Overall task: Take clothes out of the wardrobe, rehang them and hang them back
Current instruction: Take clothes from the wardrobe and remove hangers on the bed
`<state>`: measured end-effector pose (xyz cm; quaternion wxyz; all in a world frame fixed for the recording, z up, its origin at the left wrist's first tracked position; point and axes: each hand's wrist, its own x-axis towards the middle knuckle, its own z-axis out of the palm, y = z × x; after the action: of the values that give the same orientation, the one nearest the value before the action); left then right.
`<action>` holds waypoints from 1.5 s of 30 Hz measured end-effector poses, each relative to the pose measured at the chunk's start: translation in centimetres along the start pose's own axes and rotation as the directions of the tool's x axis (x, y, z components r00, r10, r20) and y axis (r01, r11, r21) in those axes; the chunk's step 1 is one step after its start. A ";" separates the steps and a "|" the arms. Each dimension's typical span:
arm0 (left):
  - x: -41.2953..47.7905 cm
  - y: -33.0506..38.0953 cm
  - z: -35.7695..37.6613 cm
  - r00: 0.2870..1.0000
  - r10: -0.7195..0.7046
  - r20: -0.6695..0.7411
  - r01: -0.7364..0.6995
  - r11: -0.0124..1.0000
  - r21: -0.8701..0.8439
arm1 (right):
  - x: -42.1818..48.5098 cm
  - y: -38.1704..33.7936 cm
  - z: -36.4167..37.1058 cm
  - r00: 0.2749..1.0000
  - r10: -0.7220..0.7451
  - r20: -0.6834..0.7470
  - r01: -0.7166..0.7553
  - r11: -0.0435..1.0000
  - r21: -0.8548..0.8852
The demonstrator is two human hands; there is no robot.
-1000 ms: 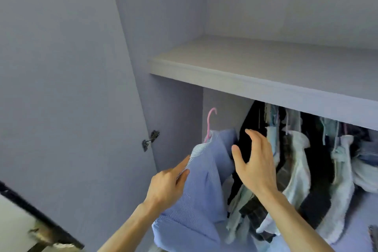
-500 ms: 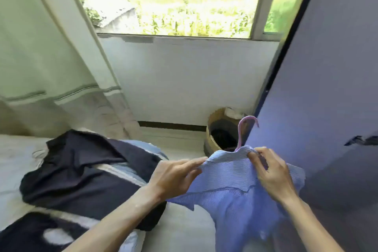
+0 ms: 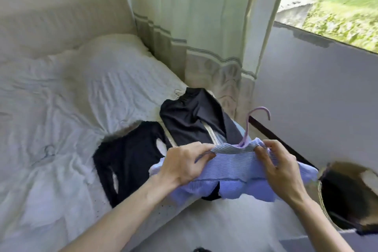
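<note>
A light blue ribbed top (image 3: 231, 172) hangs on a pink hanger (image 3: 250, 127) whose hook sticks up above the collar. My left hand (image 3: 184, 164) grips the top's left shoulder and my right hand (image 3: 280, 166) grips its right shoulder. I hold it over the near edge of the bed (image 3: 61, 129). The hanger's arms are hidden inside the cloth. The wardrobe is out of view.
Dark navy garments (image 3: 190, 120) (image 3: 126, 157) lie spread on the white bedding beyond my hands. A pale curtain (image 3: 194, 26) hangs behind the bed, beside a window (image 3: 337, 0). A round woven basket (image 3: 351, 194) stands on the floor at the right.
I have turned left from the wardrobe to the bed, carrying the blue top on its hanger. My right hand has left the hanging clothes and taken the top's shoulder.
</note>
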<state>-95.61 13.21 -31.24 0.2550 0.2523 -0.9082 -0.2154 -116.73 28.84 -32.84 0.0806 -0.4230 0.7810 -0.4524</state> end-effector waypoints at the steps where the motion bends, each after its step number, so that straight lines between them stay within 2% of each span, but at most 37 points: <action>1: -1.0 0.1 -0.5 0.997 -0.063 -0.038 0.063 0.998 -0.003 | 0.4 -0.5 0.6 0.998 -0.025 0.053 0.025 1.000 0.012; 5: -4.4 0.3 -2.7 0.943 -0.311 -0.118 0.297 0.947 -0.124 | 1.0 -2.9 2.6 0.966 -0.182 0.184 0.167 0.981 0.095; 8: -7.3 0.7 -4.3 0.875 -0.473 -0.102 0.429 0.855 -0.291 | 0.8 -4.3 4.4 0.913 -0.308 0.267 0.274 0.949 0.155; 10: -9.4 0.6 -5.6 0.837 -0.542 -0.078 0.488 0.803 -0.344 | 0.0 -5.0 5.9 0.872 -0.381 0.307 0.339 0.923 0.183; 13: -12.3 -0.1 -8.0 0.788 -0.606 -0.112 0.528 0.758 -0.383 | -0.8 -5.0 7.6 0.845 -0.420 0.330 0.412 0.906 0.100; 17: -14.5 -1.7 -10.8 0.715 -0.658 -0.236 0.571 0.744 -0.347 | 0.5 -4.4 8.9 0.842 -0.369 0.394 0.428 0.901 -0.070; 20: -15.1 -3.5 -12.0 0.667 -0.678 -0.309 0.616 0.735 -0.283 | 1.9 -4.5 10.4 0.850 -0.282 0.446 0.329 0.944 -0.031; 23: -14.9 -5.9 -12.4 0.632 -0.687 -0.358 0.638 0.724 -0.264 | 3.1 -4.5 12.2 0.866 -0.126 0.484 0.083 0.991 0.109; 26: -14.2 -8.9 -12.2 0.611 -0.698 -0.373 0.651 0.711 -0.265 | 4.3 -4.3 14.9 0.849 0.000 0.528 -0.132 0.968 0.212; 29: -13.3 -12.7 -12.0 0.587 -0.716 -0.378 0.674 0.691 -0.261 | 5.2 -3.9 18.7 0.844 0.052 0.533 -0.213 0.946 0.245; 33: -11.4 -19.8 -11.9 0.547 -0.762 -0.348 0.720 0.640 -0.270 | 7.4 -3.6 24.9 0.794 0.189 0.578 -0.366 0.907 0.206; 38: -8.2 -31.9 -11.8 0.535 -0.794 -0.290 0.759 0.602 -0.246 | 12.8 -4.2 34.5 0.775 0.309 0.551 -0.485 0.850 0.205; 45: -2.9 -52.5 -10.6 0.504 -0.840 -0.200 0.846 0.527 -0.079 | 22.1 -5.0 51.5 0.778 0.397 0.488 -0.437 0.899 -0.034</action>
<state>-69.08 -28.87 -51.33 0.2102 0.6872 -0.6407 -0.2705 -101.51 -21.36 -53.08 0.3879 -0.3350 0.7909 -0.3343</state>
